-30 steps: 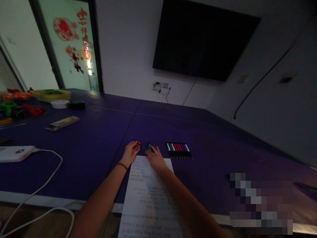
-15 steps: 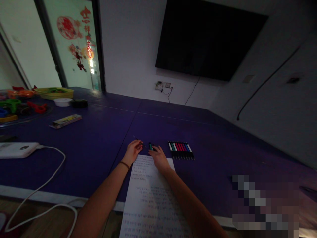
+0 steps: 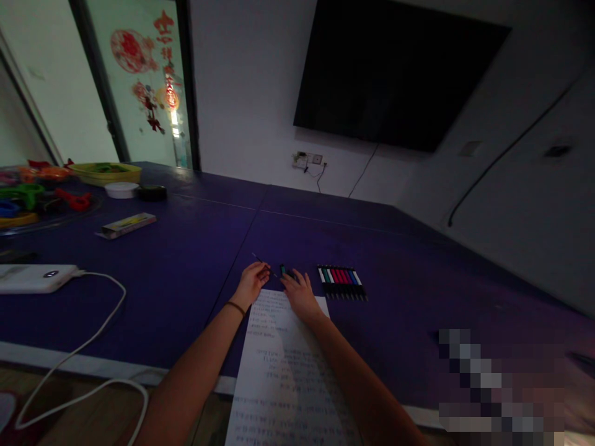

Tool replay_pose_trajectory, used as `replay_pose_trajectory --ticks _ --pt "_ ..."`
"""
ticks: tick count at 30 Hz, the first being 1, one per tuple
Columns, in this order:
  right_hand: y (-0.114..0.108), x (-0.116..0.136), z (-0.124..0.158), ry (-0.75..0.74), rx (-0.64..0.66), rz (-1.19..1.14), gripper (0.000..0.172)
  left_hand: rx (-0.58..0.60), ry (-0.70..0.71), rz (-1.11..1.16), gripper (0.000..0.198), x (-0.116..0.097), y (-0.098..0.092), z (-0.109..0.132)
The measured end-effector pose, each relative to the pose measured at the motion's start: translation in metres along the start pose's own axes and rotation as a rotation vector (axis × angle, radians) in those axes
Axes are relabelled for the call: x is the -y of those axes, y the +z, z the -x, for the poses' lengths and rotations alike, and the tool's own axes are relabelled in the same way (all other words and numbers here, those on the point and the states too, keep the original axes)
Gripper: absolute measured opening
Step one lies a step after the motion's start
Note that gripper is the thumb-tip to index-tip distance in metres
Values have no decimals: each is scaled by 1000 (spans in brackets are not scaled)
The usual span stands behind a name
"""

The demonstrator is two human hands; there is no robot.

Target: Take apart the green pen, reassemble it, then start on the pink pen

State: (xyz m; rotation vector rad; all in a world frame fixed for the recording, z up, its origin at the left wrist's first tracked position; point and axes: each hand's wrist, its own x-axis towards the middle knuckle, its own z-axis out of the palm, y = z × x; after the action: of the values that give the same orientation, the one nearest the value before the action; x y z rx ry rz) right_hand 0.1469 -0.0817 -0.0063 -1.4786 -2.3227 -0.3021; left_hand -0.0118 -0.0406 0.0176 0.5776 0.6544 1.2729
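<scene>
My left hand (image 3: pixel 252 282) is closed in a pinch on a thin dark stick, which looks like a pen refill (image 3: pixel 261 259). The stick slants from upper left to lower right past my fingertips. Just right of it, my right hand (image 3: pixel 302 296) rests low over the table with its fingers apart. Its fingertips are at a small green and black pen part (image 3: pixel 282 270), partly hidden by the fingers. A row of several pens (image 3: pixel 341 283) with white, green, pink and blue sections lies to the right. Under my forearms is a handwritten sheet of paper (image 3: pixel 279 384).
At left are a white power bank (image 3: pixel 35 279) with a white cable (image 3: pixel 105 328), a slim box (image 3: pixel 129 225), a white round lid (image 3: pixel 121 190), a yellow basket (image 3: pixel 105 176) and colourful plastic items (image 3: pixel 32 195). A blurred-out patch (image 3: pixel 493 381) covers the lower right. A wall screen (image 3: pixel 395 74) hangs beyond the purple table (image 3: pixel 195 248).
The fingers of my right hand have spread a little over the green and black part. The refill in my left hand has tilted slightly. The whole view has shifted a bit.
</scene>
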Motion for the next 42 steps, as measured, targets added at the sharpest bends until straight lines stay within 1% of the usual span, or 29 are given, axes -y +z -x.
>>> replay_pose_trajectory --ticks 6,11,14,17,22,30,32,35,38,40,42 --pt "-2 1 0 -56 13 -25 31 -12 -7 10 5 0 0 0" --pt "-5 1 -1 -96 10 -137 21 -2 12 -5 6 0 1 1" --pt "-7 1 -2 -72 20 -217 17 14 18 -1 8 0 1 1" --pt "-6 1 -1 -41 40 -259 16 45 22 -5 9 2 2 2" --pt "-2 1 0 4 28 -286 22 94 25 -13 10 5 4 3" --pt "-9 7 -2 48 36 -247 15 168 2 -75 8 6 6 6" --pt "-11 7 -1 74 -2 -284 14 178 1 -90 8 6 6 7" --pt "-12 2 0 181 -149 -441 13 179 0 -89 9 6 7 8" --pt "-14 -5 1 340 -331 -718 8 179 1 -80 9 6 6 8" --pt "-16 -8 0 418 -417 -918 12 182 0 -74 9 7 6 8" --pt "-18 -8 -2 457 -455 -1068 18 194 -5 -68 9 7 6 7"
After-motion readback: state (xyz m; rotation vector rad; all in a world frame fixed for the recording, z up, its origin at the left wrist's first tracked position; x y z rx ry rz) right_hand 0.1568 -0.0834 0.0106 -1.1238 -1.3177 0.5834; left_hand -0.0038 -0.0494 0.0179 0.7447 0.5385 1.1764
